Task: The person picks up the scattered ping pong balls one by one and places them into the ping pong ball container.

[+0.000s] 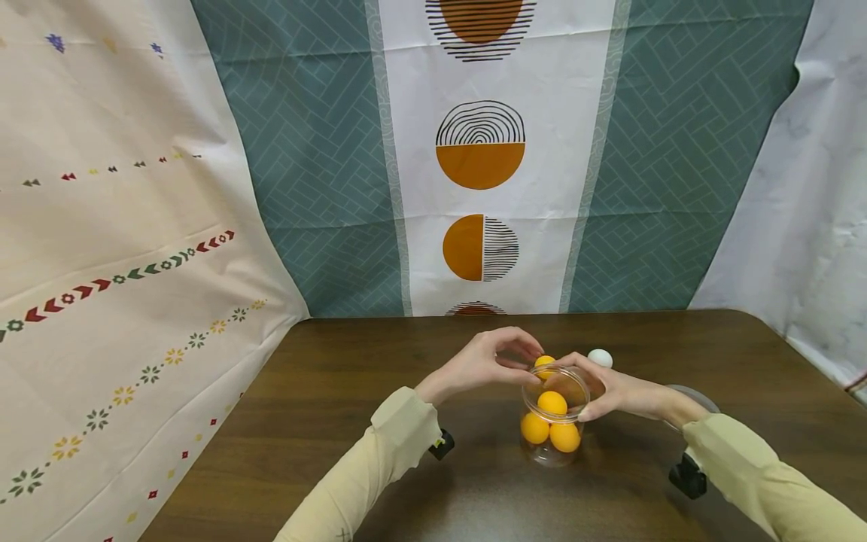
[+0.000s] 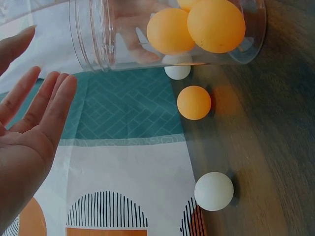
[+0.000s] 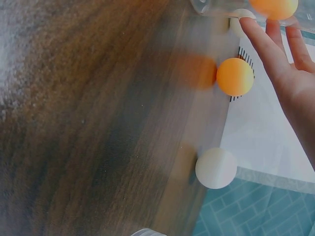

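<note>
My left hand [image 1: 484,361] is up at the jar's mouth, fingers loosely spread, thumb apart, nothing between them; whether a fingertip brushes the rim, I can't tell. And my right hand [image 1: 612,388] has the clear jar [image 1: 544,454] gripped near the top, thumb on the near side, fingers round behind. The jar stands upright on the tabletop [image 1: 379,467], right of the middle, with three orange balls [image 1: 565,436] showing inside!

Just beyond it, outside, sits a loose orange ball [image 2: 194,103]; there's a white ball [image 2: 214,191] to its left, and a second white ball [image 1: 600,359] off to its right. A clear round lid-like piece [image 1: 692,393] peeks out by my right wrist.

Handling this well, I'd say, means a light, even hold with the right, base flat, no squeezing the jar into a tilt. Left fingers should keep clear of the rim, and reach round rather than knock those loose balls; they look ready to roll at a nudge. A soft fingertip pinch ought to suit them best.
</note>
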A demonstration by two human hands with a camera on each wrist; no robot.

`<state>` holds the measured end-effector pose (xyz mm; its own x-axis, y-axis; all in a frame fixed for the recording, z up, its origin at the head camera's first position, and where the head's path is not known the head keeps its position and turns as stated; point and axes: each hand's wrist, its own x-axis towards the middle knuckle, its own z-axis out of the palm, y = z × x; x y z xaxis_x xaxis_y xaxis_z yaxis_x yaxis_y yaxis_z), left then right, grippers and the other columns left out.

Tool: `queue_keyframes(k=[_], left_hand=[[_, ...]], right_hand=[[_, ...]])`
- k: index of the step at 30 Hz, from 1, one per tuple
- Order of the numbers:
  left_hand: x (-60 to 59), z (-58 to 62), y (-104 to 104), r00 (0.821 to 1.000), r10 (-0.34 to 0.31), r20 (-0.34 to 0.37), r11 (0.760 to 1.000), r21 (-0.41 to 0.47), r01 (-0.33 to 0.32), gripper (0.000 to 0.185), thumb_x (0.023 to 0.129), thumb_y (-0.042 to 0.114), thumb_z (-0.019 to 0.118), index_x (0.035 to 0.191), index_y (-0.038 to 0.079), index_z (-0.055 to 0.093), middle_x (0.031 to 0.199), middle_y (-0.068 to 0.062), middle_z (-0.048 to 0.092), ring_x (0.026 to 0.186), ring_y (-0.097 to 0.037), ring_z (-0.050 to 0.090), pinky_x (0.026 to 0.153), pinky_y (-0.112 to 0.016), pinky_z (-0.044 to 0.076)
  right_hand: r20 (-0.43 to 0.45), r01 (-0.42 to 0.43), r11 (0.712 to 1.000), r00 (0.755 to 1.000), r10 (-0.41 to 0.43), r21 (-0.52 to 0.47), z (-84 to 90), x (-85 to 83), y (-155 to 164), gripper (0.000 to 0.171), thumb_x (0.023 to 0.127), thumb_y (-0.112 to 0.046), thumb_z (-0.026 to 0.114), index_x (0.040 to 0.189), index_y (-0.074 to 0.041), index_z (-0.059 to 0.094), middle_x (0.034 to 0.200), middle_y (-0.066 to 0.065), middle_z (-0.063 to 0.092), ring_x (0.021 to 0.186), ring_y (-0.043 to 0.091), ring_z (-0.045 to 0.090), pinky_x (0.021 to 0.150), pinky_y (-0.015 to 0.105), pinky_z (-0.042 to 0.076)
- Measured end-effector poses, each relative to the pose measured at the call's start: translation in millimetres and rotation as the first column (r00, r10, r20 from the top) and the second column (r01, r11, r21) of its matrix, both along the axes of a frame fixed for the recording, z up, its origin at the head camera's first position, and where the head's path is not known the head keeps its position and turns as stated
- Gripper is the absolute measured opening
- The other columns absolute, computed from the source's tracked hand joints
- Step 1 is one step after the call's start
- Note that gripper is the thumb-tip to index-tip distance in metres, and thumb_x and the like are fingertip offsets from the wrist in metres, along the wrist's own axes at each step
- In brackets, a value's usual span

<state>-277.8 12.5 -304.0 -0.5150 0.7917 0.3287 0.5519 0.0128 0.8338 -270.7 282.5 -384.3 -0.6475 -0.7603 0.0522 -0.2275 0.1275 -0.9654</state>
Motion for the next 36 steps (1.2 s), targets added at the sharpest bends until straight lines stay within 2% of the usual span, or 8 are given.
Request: queue_keyframes(k=[3,7,14,17,27,30,36], left_hand=[[-1.6,-0.5,-2,1.0,0.004,0.001,1.0,0.01,-0.004,0.034,0.077,-0.003,0.069,0.107,-0.006,0.055,0.107,-0.017,0.056,0.097,-0.026,0.055,0.079,-0.03,0.046],[-5.0,-2.5,-6,1.0,0.024,-0.011,1.0,0.019,-0.024,0.034,0.077,-0.001,0.069,0.108,-0.005,0.055,0.107,-0.016,0.056,0.096,-0.022,0.056,0.079,-0.031,0.046],[-13.8,-11.2,-15,0.995,0.104,-0.009,0.994,0.032,-0.104,0.034,0.078,0.002,0.07,0.108,-0.005,0.056,0.103,-0.009,0.059,0.092,-0.02,0.057,0.079,-0.034,0.046],[-18.4,-16.3,-19,0.991,0.135,0.01,0.99,0.036,-0.135,0.034,0.078,0.002,0.07,0.109,-0.005,0.056,0.101,-0.005,0.059,0.092,-0.022,0.057,0.079,-0.034,0.046],[-33.9,-34.2,-30,0.968,0.249,0.039,0.968,0.022,-0.25,0.033,0.08,0.004,0.068,0.109,-0.005,0.056,0.103,-0.009,0.059,0.098,-0.031,0.054,0.079,-0.036,0.044],[-38.0,-40.4,-32,0.961,0.273,0.036,0.961,0.027,-0.274,0.031,0.081,0.004,0.067,0.108,-0.005,0.056,0.103,-0.009,0.059,0.098,-0.032,0.054,0.08,-0.038,0.043],[-43.3,-47.8,-34,0.954,0.297,0.041,0.954,0.031,-0.298,0.03,0.081,0.004,0.067,0.108,-0.004,0.057,0.105,-0.011,0.059,0.1,-0.037,0.052,0.077,-0.033,0.045]], right_hand=[[0.005,0.004,1.0,1.0,-0.004,0.0,-0.6,-0.1,0,0.063,0.081,-0.006,0.059,0.134,-0.007,0.024,0.137,0.026,0.016,0.123,0.042,0.018,0.086,0.046,0.04],[0.011,-0.004,1.0,1.0,0.004,-0.014,-1.2,0.1,0,0.064,0.081,-0.006,0.059,0.134,-0.004,0.023,0.137,0.027,0.015,0.123,0.042,0.019,0.086,0.046,0.04],[0.004,-0.004,1.0,1.0,0.004,-0.02,-1.6,0.8,0,0.067,0.081,-0.006,0.059,0.133,0.002,0.019,0.137,0.028,0.014,0.122,0.043,0.019,0.086,0.047,0.04],[-0.004,0.011,1.0,1.0,-0.011,-0.002,-1.4,1.2,0,0.066,0.081,-0.007,0.059,0.133,0.001,0.02,0.137,0.026,0.017,0.122,0.042,0.02,0.087,0.047,0.039],[-0.042,0.015,1.0,0.999,-0.014,0.016,-0.5,1.0,0,0.063,0.081,-0.007,0.059,0.134,-0.007,0.025,0.138,0.025,0.016,0.124,0.041,0.014,0.09,0.051,0.033],[-0.059,0.017,1.0,0.998,-0.016,0.024,-0.6,0.6,1,0.062,0.081,-0.007,0.059,0.134,-0.009,0.026,0.139,0.025,0.016,0.124,0.041,0.013,0.09,0.054,0.03],[-0.056,0.033,0.999,0.998,-0.032,0.031,-1.2,0.2,1,0.062,0.081,-0.007,0.059,0.134,-0.009,0.027,0.139,0.024,0.017,0.125,0.039,0.013,0.091,0.055,0.028]])
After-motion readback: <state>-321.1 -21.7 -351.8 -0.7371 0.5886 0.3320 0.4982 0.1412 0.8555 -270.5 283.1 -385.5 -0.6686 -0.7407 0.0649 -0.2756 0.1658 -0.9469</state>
